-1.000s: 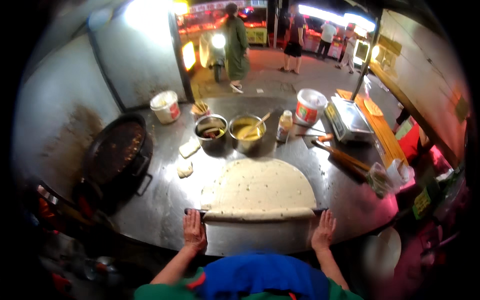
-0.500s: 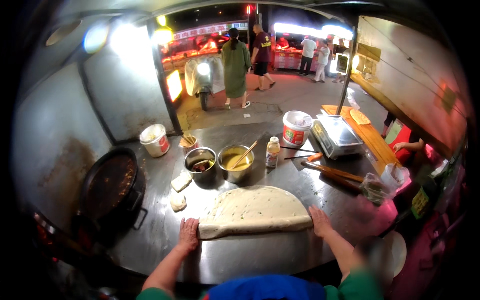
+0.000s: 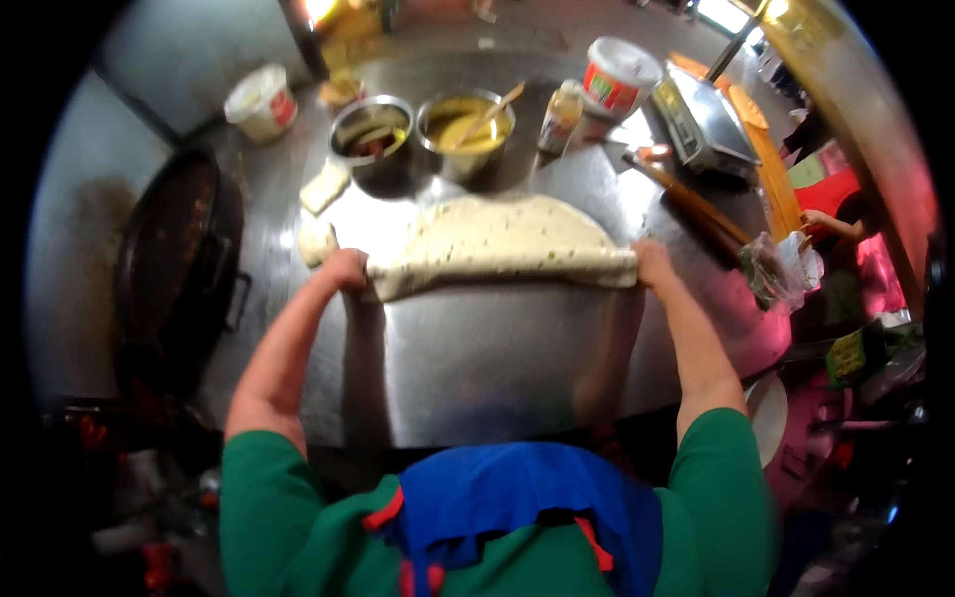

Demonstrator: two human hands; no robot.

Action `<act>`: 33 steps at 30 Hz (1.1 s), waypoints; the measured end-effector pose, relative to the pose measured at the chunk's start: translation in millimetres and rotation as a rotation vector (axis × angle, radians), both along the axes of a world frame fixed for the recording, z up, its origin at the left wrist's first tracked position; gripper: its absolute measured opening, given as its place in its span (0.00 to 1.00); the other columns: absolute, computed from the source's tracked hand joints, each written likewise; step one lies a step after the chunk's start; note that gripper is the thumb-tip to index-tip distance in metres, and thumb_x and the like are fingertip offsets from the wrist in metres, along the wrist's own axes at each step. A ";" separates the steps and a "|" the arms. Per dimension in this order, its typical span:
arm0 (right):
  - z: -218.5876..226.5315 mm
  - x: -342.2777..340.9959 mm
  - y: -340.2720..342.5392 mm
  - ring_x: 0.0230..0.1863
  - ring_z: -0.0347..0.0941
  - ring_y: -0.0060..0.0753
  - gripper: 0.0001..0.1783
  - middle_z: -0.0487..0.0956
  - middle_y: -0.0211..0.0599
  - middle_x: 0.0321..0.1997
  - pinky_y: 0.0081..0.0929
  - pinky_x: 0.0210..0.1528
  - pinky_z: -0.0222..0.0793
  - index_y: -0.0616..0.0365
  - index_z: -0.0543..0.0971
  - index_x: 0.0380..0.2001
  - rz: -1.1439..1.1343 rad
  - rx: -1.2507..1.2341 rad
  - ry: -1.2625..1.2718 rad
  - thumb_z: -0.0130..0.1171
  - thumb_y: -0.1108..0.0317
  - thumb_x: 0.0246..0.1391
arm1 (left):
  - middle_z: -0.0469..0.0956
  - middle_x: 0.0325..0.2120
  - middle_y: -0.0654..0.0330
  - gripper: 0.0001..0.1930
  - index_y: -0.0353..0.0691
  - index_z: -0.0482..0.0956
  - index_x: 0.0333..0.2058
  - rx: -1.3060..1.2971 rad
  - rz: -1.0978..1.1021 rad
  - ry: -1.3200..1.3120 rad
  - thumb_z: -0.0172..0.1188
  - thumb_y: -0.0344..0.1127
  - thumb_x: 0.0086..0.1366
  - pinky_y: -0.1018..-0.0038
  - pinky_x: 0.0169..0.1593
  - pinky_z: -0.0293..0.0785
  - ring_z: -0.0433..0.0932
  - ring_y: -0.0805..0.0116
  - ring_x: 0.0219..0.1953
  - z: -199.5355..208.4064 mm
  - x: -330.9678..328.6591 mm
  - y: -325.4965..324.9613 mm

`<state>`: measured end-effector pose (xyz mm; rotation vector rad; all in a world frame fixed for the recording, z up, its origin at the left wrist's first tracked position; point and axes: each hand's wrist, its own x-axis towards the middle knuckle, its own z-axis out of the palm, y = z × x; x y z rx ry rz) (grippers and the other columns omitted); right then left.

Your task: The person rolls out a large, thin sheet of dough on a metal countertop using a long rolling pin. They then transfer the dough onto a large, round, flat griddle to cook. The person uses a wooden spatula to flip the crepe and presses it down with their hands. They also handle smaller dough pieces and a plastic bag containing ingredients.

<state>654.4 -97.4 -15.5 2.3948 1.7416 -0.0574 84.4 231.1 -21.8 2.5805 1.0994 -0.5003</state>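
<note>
A broad sheet of pale dough (image 3: 512, 224) with green flecks lies on the steel worktop, its far edge rounded. Its near edge is folded into a long roll. My left hand (image 3: 345, 270) grips the left end of that roll, fingers curled in. At the opposite end my right hand (image 3: 652, 263) has closed on the dough in the same way. Motion blur softens both hands, and their fingertips are partly hidden. Two smaller dough pieces, one flat and squarish (image 3: 324, 187) and one rounder (image 3: 316, 242), sit just beyond my left hand.
Behind the dough stand a steel pot of dark contents (image 3: 370, 134), a pot of yellow liquid (image 3: 466, 132), a bottle (image 3: 561, 117) and white tubs. A black pan (image 3: 179, 249) is at left. Rolling pins (image 3: 691, 204) and a scale (image 3: 706, 124) lie right; another person's arm (image 3: 836, 225) shows beyond.
My hands have gone from lying with fingers extended at the roll's ends to gripping them. The roll looks stretched a little wider. The view has tilted down, showing more of my arms.
</note>
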 end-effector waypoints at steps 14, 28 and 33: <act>6.4 -8.1 25.5 0.50 0.82 0.51 0.14 0.85 0.42 0.46 0.45 0.50 0.80 0.43 0.85 0.42 -0.164 -0.097 0.014 0.62 0.71 0.52 | 0.81 0.33 0.47 0.12 0.38 0.79 0.31 0.337 0.096 -0.498 0.65 0.29 0.45 0.56 0.49 0.76 0.80 0.45 0.43 11.4 -29.2 -48.5; 184.3 -30.9 72.7 0.48 0.77 0.58 0.06 0.83 0.48 0.44 0.50 0.48 0.74 0.52 0.83 0.35 -0.093 0.424 -0.109 0.60 0.73 0.55 | 0.81 0.36 0.46 0.06 0.39 0.77 0.34 0.404 0.167 -0.601 0.56 0.23 0.58 0.53 0.49 0.72 0.79 0.44 0.46 132.3 -16.9 19.3; 249.9 -76.6 51.0 0.36 0.77 0.54 0.12 0.79 0.48 0.30 0.46 0.39 0.72 0.56 0.80 0.27 0.117 0.702 -0.139 0.74 0.66 0.43 | 0.78 0.33 0.54 0.07 0.45 0.74 0.33 0.695 0.120 -0.748 0.57 0.23 0.58 0.59 0.49 0.63 0.78 0.53 0.43 181.7 -70.7 1.0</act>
